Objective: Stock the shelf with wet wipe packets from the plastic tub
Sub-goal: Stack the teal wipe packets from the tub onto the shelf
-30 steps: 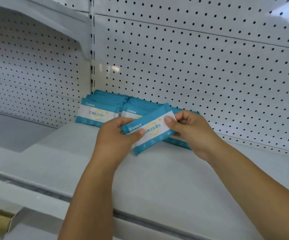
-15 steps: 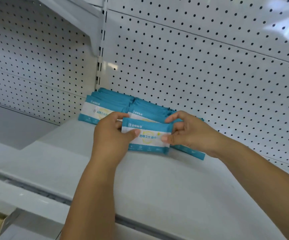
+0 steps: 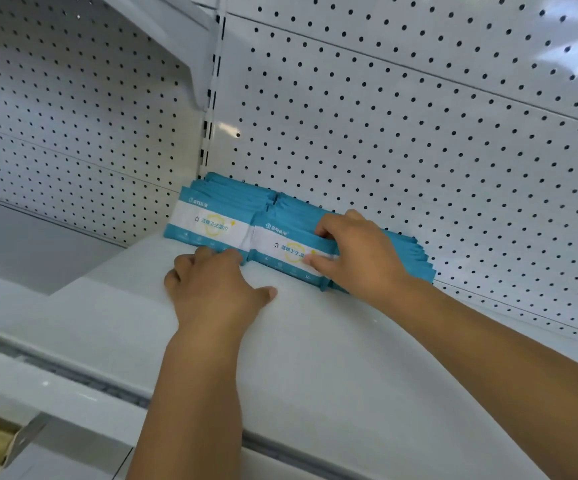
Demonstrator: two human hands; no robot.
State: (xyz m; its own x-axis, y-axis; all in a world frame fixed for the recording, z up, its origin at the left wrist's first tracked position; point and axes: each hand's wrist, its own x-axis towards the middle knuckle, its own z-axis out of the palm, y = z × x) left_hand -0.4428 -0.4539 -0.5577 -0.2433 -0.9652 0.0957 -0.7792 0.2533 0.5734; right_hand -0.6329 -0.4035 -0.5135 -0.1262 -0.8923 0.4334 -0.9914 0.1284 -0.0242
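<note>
- Two rows of teal-and-white wet wipe packets stand on edge at the far left of the white shelf, packed back against the pegboard panel.
- The left row sits in the corner below the slotted upright. The right row touches it and runs off to the right along the panel.
- The right hand grips the front packet of the right row at its right end. The thumb is flat on the printed face and the fingers are curled over the top edge into the packets behind.
- That packet stands upright with its bottom edge on the shelf and its label facing the near side.
- The left hand holds nothing. Its palm is down on the shelf just in front of the left row, with the thumb spread out to the right. Its loosely bent fingertips reach the foot of the packets where the two rows meet.
- A grey price rail runs along the near edge of the shelf.
- Another pegboard bay lies further left.
</note>
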